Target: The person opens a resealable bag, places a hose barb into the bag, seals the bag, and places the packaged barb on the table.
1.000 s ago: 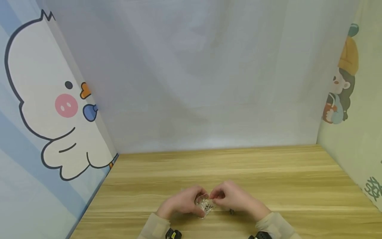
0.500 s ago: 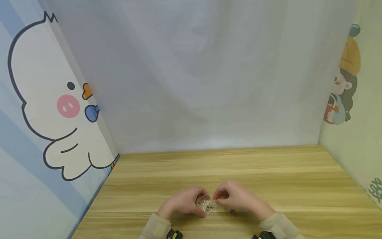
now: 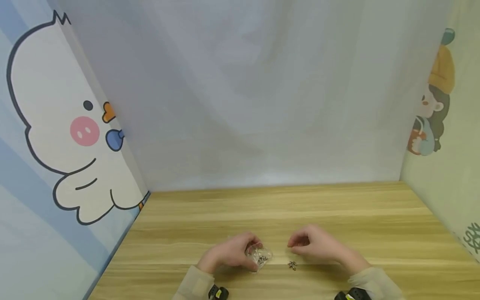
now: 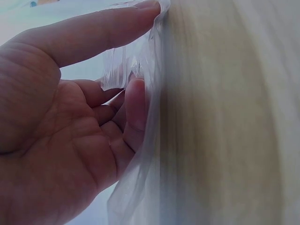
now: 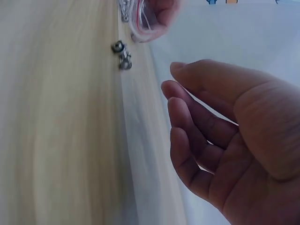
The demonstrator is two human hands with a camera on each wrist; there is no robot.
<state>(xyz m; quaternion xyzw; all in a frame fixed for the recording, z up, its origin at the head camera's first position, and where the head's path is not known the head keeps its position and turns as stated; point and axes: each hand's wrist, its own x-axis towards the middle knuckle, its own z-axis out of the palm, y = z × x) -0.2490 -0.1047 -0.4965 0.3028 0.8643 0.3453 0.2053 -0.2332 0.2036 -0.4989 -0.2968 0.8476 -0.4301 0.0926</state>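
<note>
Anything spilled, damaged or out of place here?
Mildly odd: a few small metal parts lie loose on the tabletop, right of the clear bag the left hand holds; similar ones sit inside it. Possibly deliberate; no visible damage.

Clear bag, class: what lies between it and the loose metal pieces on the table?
Bare tabletop alone separates the bag from the metal pieces, as the head view shows.

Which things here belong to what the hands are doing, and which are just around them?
Probably the job:
Clear plastic bag, in the left hand
Small metal parts inside the bag
Loose metal parts on the table, near the right hand

Apparently just around:
White cartoon bird on the left
Cartoon figure in the orange hat
Pale backdrop
</note>
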